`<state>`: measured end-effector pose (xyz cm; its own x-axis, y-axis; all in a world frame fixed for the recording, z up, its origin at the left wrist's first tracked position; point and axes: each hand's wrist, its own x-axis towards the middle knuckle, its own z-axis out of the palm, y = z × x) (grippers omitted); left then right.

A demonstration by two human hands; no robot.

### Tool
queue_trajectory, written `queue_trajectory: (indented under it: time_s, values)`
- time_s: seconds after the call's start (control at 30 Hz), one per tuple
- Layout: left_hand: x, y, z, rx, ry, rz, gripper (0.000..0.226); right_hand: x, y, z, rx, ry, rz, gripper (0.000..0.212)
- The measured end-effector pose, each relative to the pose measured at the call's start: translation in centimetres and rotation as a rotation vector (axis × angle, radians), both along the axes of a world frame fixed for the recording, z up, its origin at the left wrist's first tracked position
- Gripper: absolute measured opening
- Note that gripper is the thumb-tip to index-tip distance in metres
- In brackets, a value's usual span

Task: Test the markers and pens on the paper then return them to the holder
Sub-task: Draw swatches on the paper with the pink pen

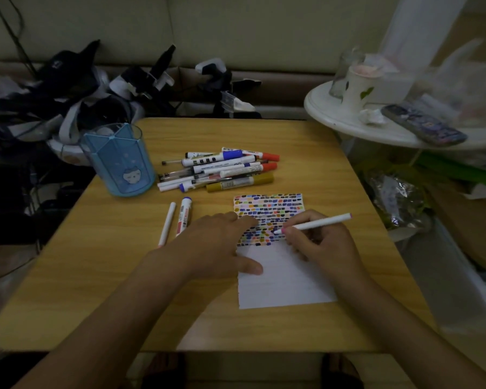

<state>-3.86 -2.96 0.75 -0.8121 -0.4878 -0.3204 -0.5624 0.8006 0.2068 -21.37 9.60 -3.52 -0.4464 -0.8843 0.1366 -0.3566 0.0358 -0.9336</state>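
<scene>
Wooden table (96,262), two hands, one paper (286,284)

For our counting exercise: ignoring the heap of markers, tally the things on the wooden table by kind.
Blue pen holder: 1
Sheet of paper: 1
Thin white pens: 2, one lying, one in the right hand
Blue-capped marker: 1
Total: 5
</scene>
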Motion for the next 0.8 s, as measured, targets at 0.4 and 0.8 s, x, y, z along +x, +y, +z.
queue_trajectory:
  time_s: [0.4, 0.8]
  values:
    - [0.7, 0.0, 0.1, 0.046, 0.147, 0.080, 0.052, 0.0, 0.0, 1.9, -0.051, -0.164, -0.100, 0.013]
    - [1.7, -0.5, 1.3, 0.011, 0.354, 0.204, 0.053, 0.5, -0.5, 2.8, -0.058, -0.167, -0.097, 0.006]
